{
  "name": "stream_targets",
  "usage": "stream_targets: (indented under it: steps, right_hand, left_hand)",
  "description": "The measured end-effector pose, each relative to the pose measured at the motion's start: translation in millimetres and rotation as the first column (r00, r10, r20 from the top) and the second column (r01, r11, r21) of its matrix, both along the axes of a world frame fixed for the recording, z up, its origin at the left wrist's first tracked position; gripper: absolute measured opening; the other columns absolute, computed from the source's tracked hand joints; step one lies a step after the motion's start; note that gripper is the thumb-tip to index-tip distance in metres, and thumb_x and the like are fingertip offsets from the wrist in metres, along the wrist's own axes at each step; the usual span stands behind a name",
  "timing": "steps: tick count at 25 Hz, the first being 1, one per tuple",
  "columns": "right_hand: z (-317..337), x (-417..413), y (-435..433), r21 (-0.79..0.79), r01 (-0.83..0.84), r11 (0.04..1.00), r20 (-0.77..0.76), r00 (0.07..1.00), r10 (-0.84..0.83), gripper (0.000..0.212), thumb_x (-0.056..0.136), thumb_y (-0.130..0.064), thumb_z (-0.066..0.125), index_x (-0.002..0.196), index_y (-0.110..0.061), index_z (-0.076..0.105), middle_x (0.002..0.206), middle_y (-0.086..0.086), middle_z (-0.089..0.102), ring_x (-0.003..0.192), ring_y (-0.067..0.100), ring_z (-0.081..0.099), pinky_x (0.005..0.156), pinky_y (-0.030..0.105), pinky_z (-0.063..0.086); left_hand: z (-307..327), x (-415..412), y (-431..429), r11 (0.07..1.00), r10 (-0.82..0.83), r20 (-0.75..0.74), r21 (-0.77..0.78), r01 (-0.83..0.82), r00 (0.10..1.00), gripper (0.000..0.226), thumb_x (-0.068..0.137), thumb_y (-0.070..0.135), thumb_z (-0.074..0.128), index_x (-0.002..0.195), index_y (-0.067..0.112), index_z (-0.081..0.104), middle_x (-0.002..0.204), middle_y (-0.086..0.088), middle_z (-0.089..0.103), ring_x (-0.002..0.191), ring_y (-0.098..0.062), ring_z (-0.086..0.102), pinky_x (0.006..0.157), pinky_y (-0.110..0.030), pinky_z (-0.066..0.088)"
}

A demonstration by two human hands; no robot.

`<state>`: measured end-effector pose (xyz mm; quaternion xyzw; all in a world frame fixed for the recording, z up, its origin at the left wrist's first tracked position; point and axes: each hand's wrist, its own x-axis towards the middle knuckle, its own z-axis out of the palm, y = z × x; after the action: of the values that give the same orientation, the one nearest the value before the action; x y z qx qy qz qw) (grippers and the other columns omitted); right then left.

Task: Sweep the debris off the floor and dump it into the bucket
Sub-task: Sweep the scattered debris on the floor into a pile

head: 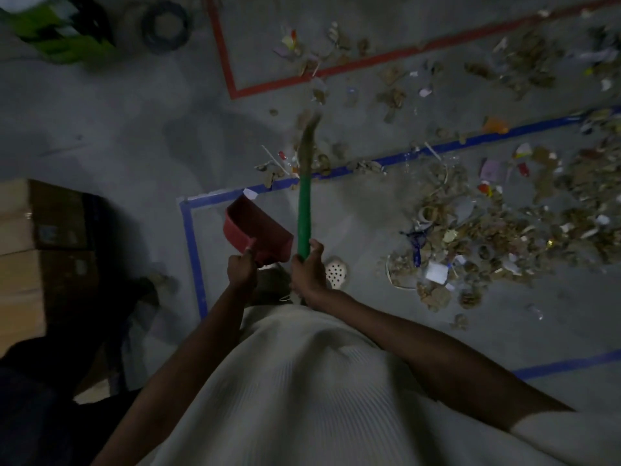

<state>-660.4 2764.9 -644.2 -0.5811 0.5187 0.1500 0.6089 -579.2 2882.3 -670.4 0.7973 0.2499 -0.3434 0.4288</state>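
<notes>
- Fingers (314, 251) of my right hand (307, 275) are curled tight round the near end of the green broom handle (304, 213), thumb side up.
- Broom head (311, 129) is blurred, far end, over loose scraps just past the blue tape (403, 158).
- My left hand (240, 269) grips the red dustpan (258, 228) by its short handle, fingers closed round it.
- Dustpan sits just left of the broom handle, tilted, inside the blue tape corner; cannot tell if it touches the floor (117, 129).
- Debris (487, 230): main heap on the floor right of the broom, thinner scatter up across the blue tape to the red tape (369, 62).
- Cardboard boxes (20, 230) at far left.
</notes>
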Motion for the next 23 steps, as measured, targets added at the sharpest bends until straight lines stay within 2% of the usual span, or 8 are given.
stream_targets:
  steps: [5, 8, 11, 13, 16, 19, 21, 23]
  right_hand:
    - [2.7, 35.2, 19.8, -0.067, -0.407, 0.911, 0.023, 0.912, 0.409, 0.054, 0.102, -0.024, 0.054, 0.151, -0.024, 0.031, 0.136, 0.014, 0.059, 0.115, 0.035, 0.061, 0.096, 0.040, 0.051]
    - [-4.7, 66.4, 23.0, -0.081, -0.627, 0.775, -0.011, 0.778, 0.629, 0.059, 0.095, -0.022, 0.059, 0.150, -0.024, 0.037, 0.138, 0.010, 0.059, 0.119, 0.032, 0.059, 0.097, 0.034, 0.049]
    - [-13.5, 107.3, 18.8, -0.061, -0.775, 0.629, -0.093, 0.632, 0.770, 0.060, 0.092, -0.021, 0.061, 0.150, -0.022, 0.043, 0.143, 0.011, 0.056, 0.125, 0.032, 0.057, 0.103, 0.035, 0.048]
    - [-21.0, 128.3, 16.1, -0.036, -0.803, 0.594, -0.141, 0.593, 0.793, 0.056, 0.094, -0.025, 0.062, 0.148, -0.018, 0.048, 0.144, 0.012, 0.055, 0.127, 0.033, 0.056, 0.103, 0.034, 0.045]
    - [-38.4, 146.4, 8.2, 0.029, -0.654, 0.756, -0.206, 0.736, 0.645, 0.041, 0.096, -0.019, 0.059, 0.135, -0.006, 0.059, 0.119, 0.018, 0.064, 0.099, 0.029, 0.062, 0.090, 0.042, 0.051]
    - [-57.8, 144.8, -9.6, 0.057, -0.295, 0.954, -0.258, 0.919, 0.299, 0.024, 0.098, -0.006, 0.051, 0.118, -0.001, 0.062, 0.090, 0.017, 0.057, 0.071, 0.026, 0.055, 0.064, 0.041, 0.051]
    - [-65.2, 143.3, -21.0, 0.071, 0.037, 0.997, -0.251, 0.968, -0.018, 0.021, 0.097, 0.003, 0.046, 0.112, -0.004, 0.058, 0.077, 0.015, 0.049, 0.055, 0.021, 0.043, 0.049, 0.030, 0.036]
    - [-69.4, 144.8, -32.0, 0.050, 0.323, 0.945, -0.225, 0.925, -0.304, 0.019, 0.096, 0.007, 0.043, 0.106, -0.005, 0.054, 0.069, 0.011, 0.042, 0.052, 0.017, 0.035, 0.049, 0.027, 0.029]
  left_hand:
    - [6.2, 11.6, 41.2, 0.969, 0.246, 0.045, -0.001, -0.246, 0.968, 0.044, 0.098, 0.040, 0.055, 0.117, 0.001, 0.064, 0.101, -0.021, 0.065, 0.068, -0.023, 0.053, 0.054, -0.028, 0.036]
    - [8.2, 22.6, 61.7, 0.929, 0.370, 0.025, -0.024, -0.369, 0.929, 0.042, 0.099, 0.037, 0.053, 0.114, -0.002, 0.059, 0.093, -0.016, 0.057, 0.059, -0.018, 0.045, 0.048, -0.024, 0.032]
    - [9.2, 39.1, 78.4, 0.902, 0.432, 0.002, 0.015, -0.432, 0.902, 0.046, 0.101, 0.033, 0.049, 0.121, -0.009, 0.056, 0.092, -0.015, 0.056, 0.053, -0.018, 0.041, 0.043, -0.023, 0.032]
    - [9.9, 52.4, 85.7, 0.899, 0.438, -0.011, 0.026, -0.438, 0.899, 0.050, 0.100, 0.034, 0.050, 0.126, -0.009, 0.053, 0.096, -0.019, 0.056, 0.057, -0.021, 0.044, 0.044, -0.024, 0.033]
    - [4.5, 75.1, 92.4, 0.915, 0.404, -0.009, 0.006, -0.404, 0.915, 0.055, 0.099, 0.039, 0.055, 0.130, -0.006, 0.052, 0.120, -0.031, 0.061, 0.086, -0.039, 0.060, 0.057, -0.042, 0.049]
    - [-2.6, 101.5, 94.3, 0.936, 0.350, -0.043, 0.039, -0.349, 0.936, 0.057, 0.097, 0.046, 0.056, 0.127, -0.003, 0.056, 0.122, -0.028, 0.063, 0.114, -0.053, 0.056, 0.092, -0.061, 0.048]
    - [-12.6, 119.2, 96.1, 0.952, 0.303, -0.065, 0.063, -0.299, 0.951, 0.056, 0.099, 0.048, 0.053, 0.121, -0.004, 0.058, 0.112, -0.026, 0.066, 0.094, -0.047, 0.063, 0.086, -0.057, 0.051]
    - [-22.2, 134.2, 96.6, 0.976, 0.217, -0.075, 0.046, -0.214, 0.973, 0.056, 0.101, 0.046, 0.049, 0.118, -0.006, 0.058, 0.095, -0.022, 0.063, 0.071, -0.030, 0.054, 0.061, -0.041, 0.049]
